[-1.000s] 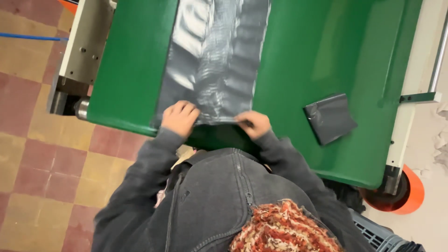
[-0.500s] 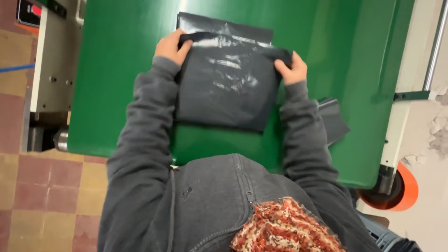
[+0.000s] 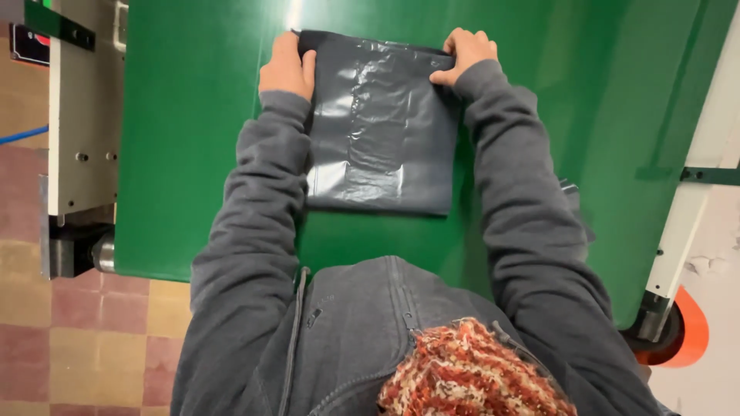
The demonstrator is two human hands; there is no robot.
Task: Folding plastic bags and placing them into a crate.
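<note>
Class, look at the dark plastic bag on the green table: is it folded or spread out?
Folded: the bag lies as a compact rectangle, both hands at its far corners.

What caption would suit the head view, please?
Both hands, left hand and right hand, grip a folded dark plastic bag on a green table.

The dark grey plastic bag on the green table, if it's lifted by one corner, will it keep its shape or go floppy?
Probably floppy: the dark grey plastic bag is thin, wrinkled film folded flat, so it would likely droop and unfold. It looks light for its size, lying flat with no bulge. Its glossy surface on the smooth green table suggests it slides easily; the left hand and right hand pin its far corners.
</note>
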